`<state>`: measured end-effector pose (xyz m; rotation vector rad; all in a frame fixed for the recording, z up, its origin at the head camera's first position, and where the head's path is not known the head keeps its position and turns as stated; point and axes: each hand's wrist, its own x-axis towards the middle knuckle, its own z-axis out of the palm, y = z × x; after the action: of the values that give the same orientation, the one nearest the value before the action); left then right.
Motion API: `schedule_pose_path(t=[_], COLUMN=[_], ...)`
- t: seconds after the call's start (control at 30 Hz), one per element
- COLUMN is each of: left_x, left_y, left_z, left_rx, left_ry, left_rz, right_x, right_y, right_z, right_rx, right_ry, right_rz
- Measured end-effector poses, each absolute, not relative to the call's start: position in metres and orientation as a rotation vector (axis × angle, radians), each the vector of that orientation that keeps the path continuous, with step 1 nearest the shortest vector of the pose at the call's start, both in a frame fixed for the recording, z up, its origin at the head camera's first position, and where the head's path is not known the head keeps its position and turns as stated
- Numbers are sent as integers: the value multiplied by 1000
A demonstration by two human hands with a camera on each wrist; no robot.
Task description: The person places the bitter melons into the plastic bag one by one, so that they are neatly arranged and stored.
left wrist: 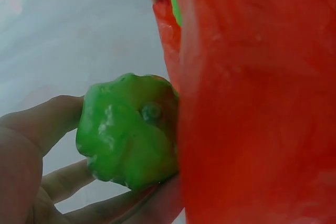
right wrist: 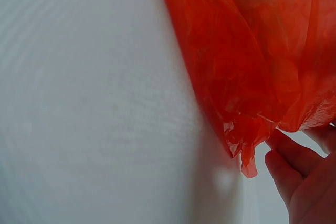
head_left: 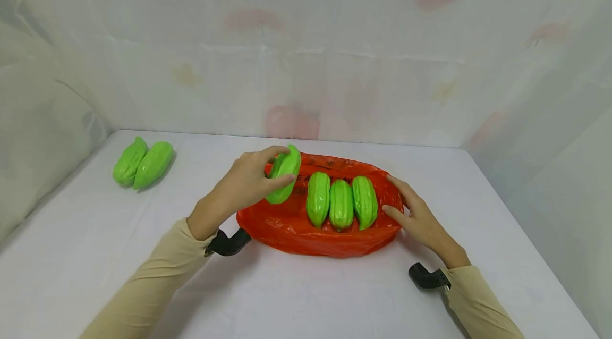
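My left hand grips a light green, ridged gourd between thumb and fingers, over the left end of an open red plastic bag. In the left wrist view the same gourd shows its stem end, beside the bag's red wall. Three more green gourds lie side by side inside the bag. At the bag's right end my right hand holds the rim, thumb on the inner side. The right wrist view shows fingers behind a crumpled, knotted corner of the bag.
Two more green gourds lie together at the back left of the white table. A pale curtain with faded red spots hangs behind the table. Black curved camera mounts stick out from both wrists.
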<state>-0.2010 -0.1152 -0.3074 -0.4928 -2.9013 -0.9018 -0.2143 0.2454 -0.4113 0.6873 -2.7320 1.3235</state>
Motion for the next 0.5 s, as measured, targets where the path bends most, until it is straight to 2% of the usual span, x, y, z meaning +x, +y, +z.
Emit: schedule_pose_path(t=[0.5], left_x=[-199], left_y=[-100], left_z=[-326], left_rx=[-514], left_ry=[-2931], left_rz=[-861], right_x=[-216], right_y=[245], right_z=[-411], right_rx=[688], right_ry=[-2730], right_rz=[1314])
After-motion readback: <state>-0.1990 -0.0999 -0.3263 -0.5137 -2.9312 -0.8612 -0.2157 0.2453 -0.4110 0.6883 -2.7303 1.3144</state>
